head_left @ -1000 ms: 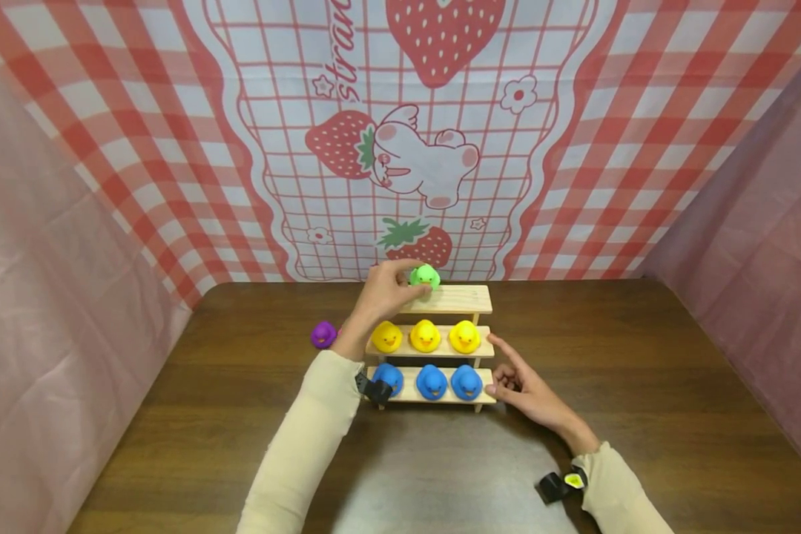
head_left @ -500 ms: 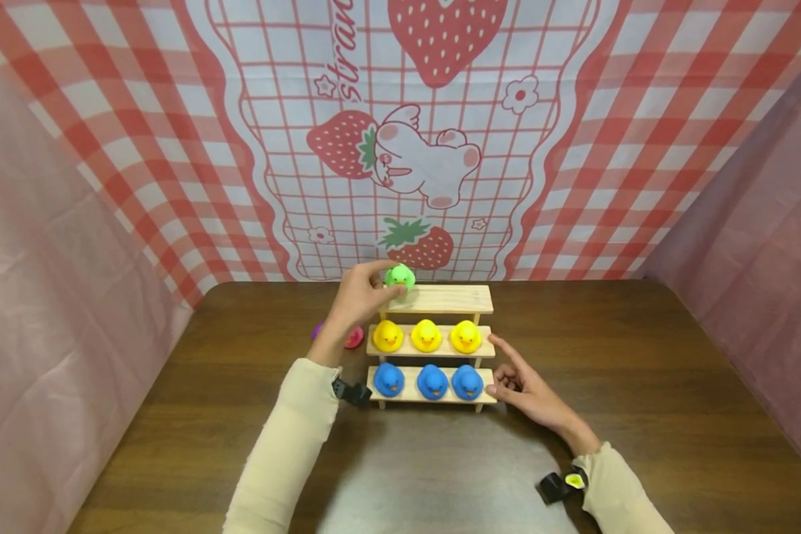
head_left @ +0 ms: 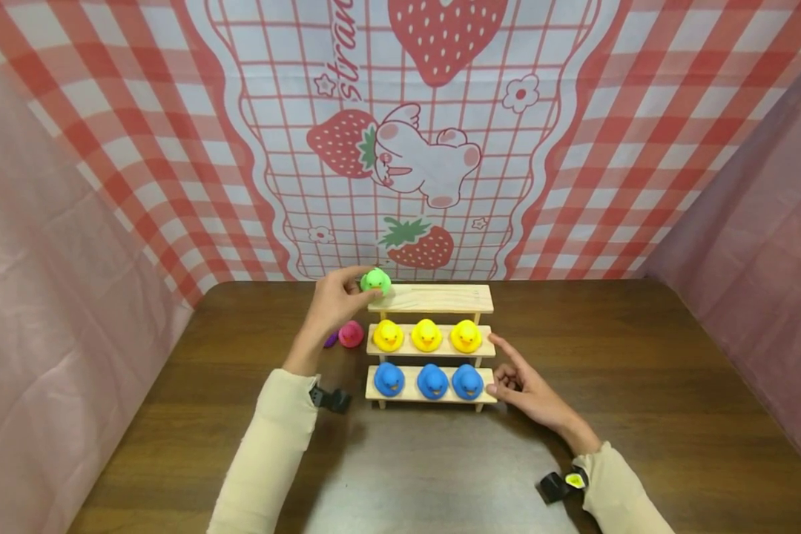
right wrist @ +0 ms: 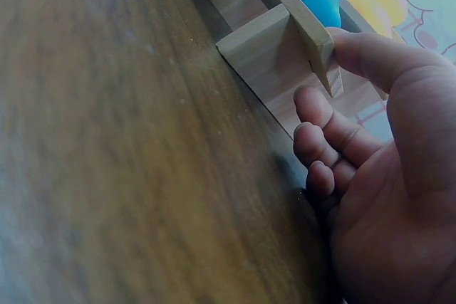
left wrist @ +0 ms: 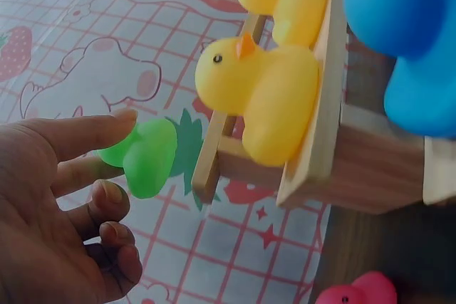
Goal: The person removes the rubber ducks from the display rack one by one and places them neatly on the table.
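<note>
In the head view my left hand (head_left: 332, 305) pinches a green rubber duck (head_left: 376, 282) between thumb and fingers, at the left end of the top step of a wooden tiered stand (head_left: 443, 298). The left wrist view shows this green duck (left wrist: 151, 160) at the fingertips, beside the stand. Three yellow ducks (head_left: 426, 336) line the middle step, and three blue ducks (head_left: 432, 381) sit on the bottom one. My right hand (head_left: 534, 397) rests against the stand's right end, index finger at the middle step and thumb at the bottom step; the other fingers are bent.
Left of the stand, a pink duck (head_left: 351, 334) lies on the brown wooden table (head_left: 414, 475), with a purple duck (head_left: 331, 340) mostly hidden behind my left wrist. A strawberry-print checked cloth (head_left: 387, 74) hangs at the back, and pink curtains flank both sides.
My left hand has moved left along the top step with the green duck, from near its middle to its left end. The pink duck has come into view. My right hand has stayed put.
</note>
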The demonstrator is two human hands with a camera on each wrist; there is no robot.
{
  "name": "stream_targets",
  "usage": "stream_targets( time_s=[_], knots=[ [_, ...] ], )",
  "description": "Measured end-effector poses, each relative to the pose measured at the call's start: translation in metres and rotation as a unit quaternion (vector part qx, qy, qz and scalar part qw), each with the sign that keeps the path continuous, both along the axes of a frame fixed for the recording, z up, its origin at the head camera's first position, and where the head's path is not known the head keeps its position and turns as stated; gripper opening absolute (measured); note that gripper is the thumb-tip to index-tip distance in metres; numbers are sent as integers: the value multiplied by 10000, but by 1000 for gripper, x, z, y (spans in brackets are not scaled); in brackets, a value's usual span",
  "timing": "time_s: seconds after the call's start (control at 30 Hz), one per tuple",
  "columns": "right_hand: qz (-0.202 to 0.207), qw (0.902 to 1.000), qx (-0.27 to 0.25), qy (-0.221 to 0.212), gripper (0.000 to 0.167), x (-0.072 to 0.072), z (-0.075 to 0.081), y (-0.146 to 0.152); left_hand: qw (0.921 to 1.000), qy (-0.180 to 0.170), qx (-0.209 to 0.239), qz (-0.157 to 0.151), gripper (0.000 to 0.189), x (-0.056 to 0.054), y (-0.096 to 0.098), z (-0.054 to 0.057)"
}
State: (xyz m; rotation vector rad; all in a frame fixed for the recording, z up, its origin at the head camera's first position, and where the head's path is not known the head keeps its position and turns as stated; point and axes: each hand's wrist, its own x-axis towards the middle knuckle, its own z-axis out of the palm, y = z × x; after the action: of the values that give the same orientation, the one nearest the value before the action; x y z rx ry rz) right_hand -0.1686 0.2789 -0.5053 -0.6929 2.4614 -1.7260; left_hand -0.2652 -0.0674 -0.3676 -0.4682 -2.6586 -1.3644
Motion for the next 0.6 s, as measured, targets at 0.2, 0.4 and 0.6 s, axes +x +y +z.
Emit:
stream_targets(
  time_s=[0.2, 0.4, 0.6],
  knots=[
    [-24, 10000, 3, 11, 80, 0, 0, 0, 9997, 162, 40, 171, 43, 1, -14, -5],
    [-58, 10000, 11, 45, 80, 0, 0, 0, 9993, 142, 107, 337, 44, 2, -28, -9],
    [-67, 9999, 8, 88, 79, 0, 1, -1, 9982, 94, 141, 571, 45, 3, -47, -15]
  ],
)
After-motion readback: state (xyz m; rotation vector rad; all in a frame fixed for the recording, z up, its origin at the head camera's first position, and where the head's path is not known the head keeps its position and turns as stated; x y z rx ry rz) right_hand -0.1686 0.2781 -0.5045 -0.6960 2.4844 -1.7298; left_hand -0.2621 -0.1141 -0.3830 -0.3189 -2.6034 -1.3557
